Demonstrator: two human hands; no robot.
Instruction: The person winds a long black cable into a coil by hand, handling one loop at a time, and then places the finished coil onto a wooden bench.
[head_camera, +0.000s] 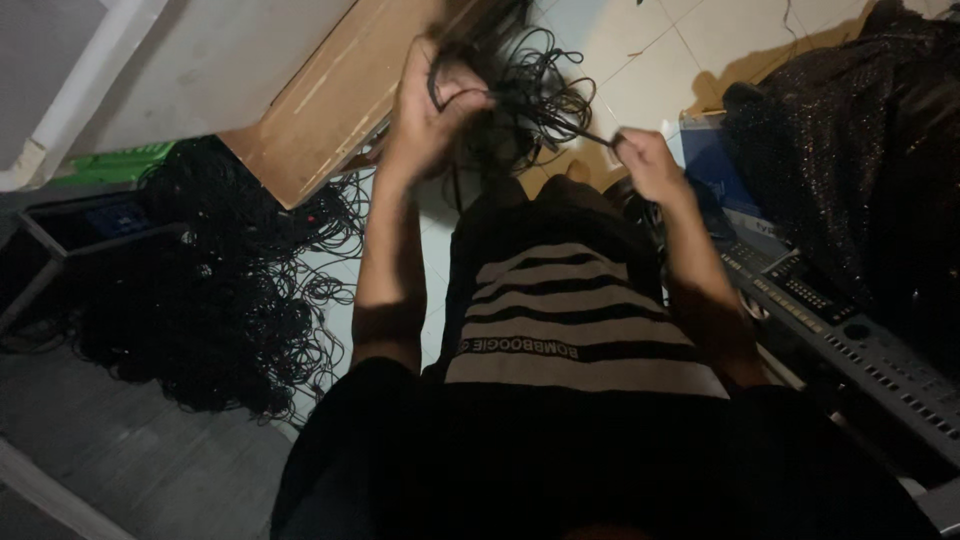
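Here the left hand grips a black cable coil; right hand pinches its strand.

black cables, striped black-and-cream shirt

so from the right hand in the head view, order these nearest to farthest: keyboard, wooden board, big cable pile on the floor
Measured from the right hand:
1. Keyboard, just below it at the right edge.
2. Wooden board, past the left hand, upper middle.
3. Cable pile, far left on the floor.
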